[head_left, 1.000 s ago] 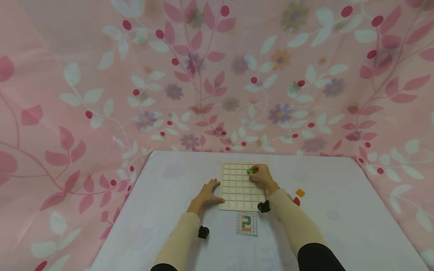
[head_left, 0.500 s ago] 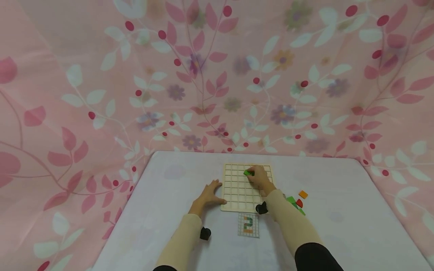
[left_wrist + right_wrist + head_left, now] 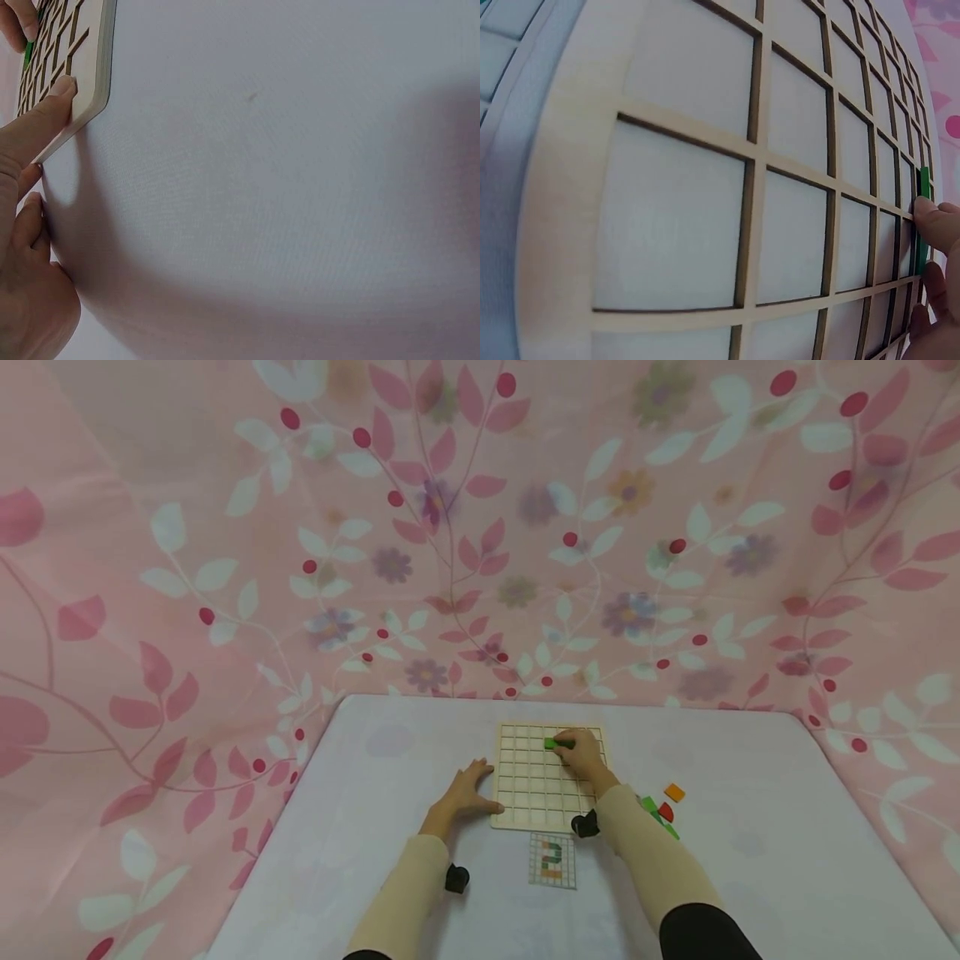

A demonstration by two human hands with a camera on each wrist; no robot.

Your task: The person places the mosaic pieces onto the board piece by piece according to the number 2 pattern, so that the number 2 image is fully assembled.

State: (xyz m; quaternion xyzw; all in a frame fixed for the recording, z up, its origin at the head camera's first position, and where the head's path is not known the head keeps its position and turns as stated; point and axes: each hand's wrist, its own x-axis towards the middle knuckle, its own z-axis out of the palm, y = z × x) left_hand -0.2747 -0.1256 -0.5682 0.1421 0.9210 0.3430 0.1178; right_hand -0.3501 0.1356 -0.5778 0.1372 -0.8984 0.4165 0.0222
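Note:
A pale wooden grid board (image 3: 525, 817) lies on the white-covered table. Over one of its far cells my right hand (image 3: 583, 755) pinches a green tile (image 3: 551, 743) between thumb and fingers. In the right wrist view the green tile (image 3: 924, 184) shows edge-on at the fingertips, right at the grid's ribs. My left hand (image 3: 462, 795) is spread at the board's left side. Its thumb rests on the board's near left corner in the left wrist view, while the other fingers lie along the edge.
A small card (image 3: 552, 860) printed with a coloured figure on a grid lies just before the board. Right of the right forearm are an orange tile (image 3: 674, 792), a red rounded piece (image 3: 666, 812) and green pieces (image 3: 649, 804). A pink floral cloth (image 3: 480, 568) hangs behind the table.
My right hand has shifted slightly over the far cells with the green tile, which now appears squarer to the grid. The left hand stays at the board's edge. The head view has shifted a little.

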